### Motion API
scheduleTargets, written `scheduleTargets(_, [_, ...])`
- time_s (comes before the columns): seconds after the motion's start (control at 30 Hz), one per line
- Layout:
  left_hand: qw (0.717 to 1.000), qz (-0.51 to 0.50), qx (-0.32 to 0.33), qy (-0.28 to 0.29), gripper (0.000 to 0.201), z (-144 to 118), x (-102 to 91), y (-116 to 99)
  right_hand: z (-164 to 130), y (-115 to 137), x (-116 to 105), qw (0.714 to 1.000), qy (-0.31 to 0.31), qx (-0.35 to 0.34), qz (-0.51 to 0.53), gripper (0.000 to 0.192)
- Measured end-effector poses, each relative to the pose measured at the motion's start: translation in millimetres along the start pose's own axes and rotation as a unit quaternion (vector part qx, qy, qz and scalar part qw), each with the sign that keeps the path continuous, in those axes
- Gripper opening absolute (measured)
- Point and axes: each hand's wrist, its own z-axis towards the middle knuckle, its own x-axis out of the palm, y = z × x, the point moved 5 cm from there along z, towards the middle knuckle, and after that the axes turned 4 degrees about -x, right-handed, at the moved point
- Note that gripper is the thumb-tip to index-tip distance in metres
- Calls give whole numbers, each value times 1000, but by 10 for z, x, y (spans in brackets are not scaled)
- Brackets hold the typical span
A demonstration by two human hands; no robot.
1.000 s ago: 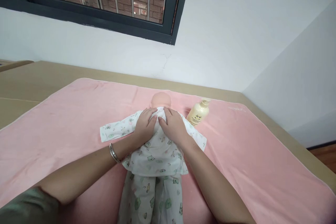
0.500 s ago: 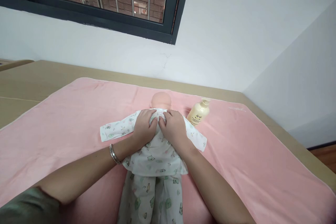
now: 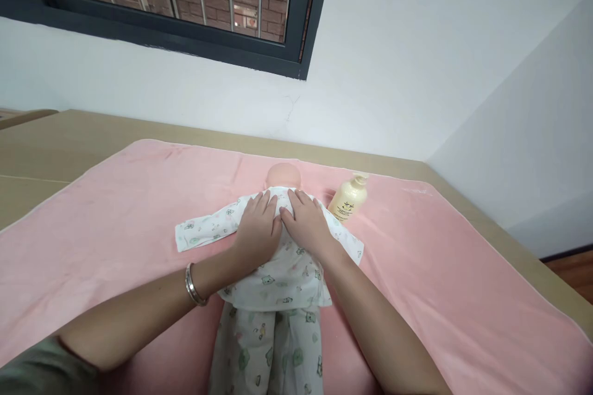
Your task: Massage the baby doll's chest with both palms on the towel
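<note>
Both hands sit flat on the doll's upper back: left hand (image 3: 257, 228) and right hand (image 3: 306, 222) side by side, thumbs touching near the midline, fingers spread and pointing toward the doll's head (image 3: 283, 175). Neither grip is closed on anything; palms press the printed top (image 3: 278, 265), no pinch visible. The doll (image 3: 273, 296) lies face down mid-blanket, head toward the far edge of the pink blanket (image 3: 115, 210), legs in matching trousers (image 3: 269, 352) running off the near edge of the view. Risks as judged from here: open palms on loose fabric mean the top can slide and bunch at the neck instead of the body moving, so the collar may ride up over the head. The left sleeve (image 3: 204, 231) lies flat and looks empty, so pressure may drag it under the torso. The lotion bottle (image 3: 348, 199) lies tilted just beside the doll's right shoulder, near the right hand's fingertips; a sideways sweep could knock it rolling toward the blanket's far right corner, and a loose pump cap could leak. The bangle (image 3: 193, 285) on the left wrist could snag the cloth.
</note>
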Motion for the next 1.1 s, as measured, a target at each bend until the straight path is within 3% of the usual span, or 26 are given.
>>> scheduleTargets(0.23, [997,-22,-49,58,57,122,31,99,-28,15,-54,1000,-1,6,-16,55])
scheduleTargets(0.47, [994,-22,-26,105,53,346,-1,231,-208,282,-97,998,54,21,-6,59])
scheduleTargets(0.6, [994,25,-13,107,52,334,-37,188,-112,130,-119,998,48,22,15,55])
scheduleTargets(0.8, [991,106,17,84,54,112,-56,-28,39,-100,-12,999,27,27,17,59])
scheduleTargets(0.93, [989,112,1,99,57,86,-38,-34,-40,1,-22,999,39,38,-1,58])
scheduleTargets(1.1, [986,63,-27,153,61,264,-4,151,-206,240,-149,998,58,14,-27,54])
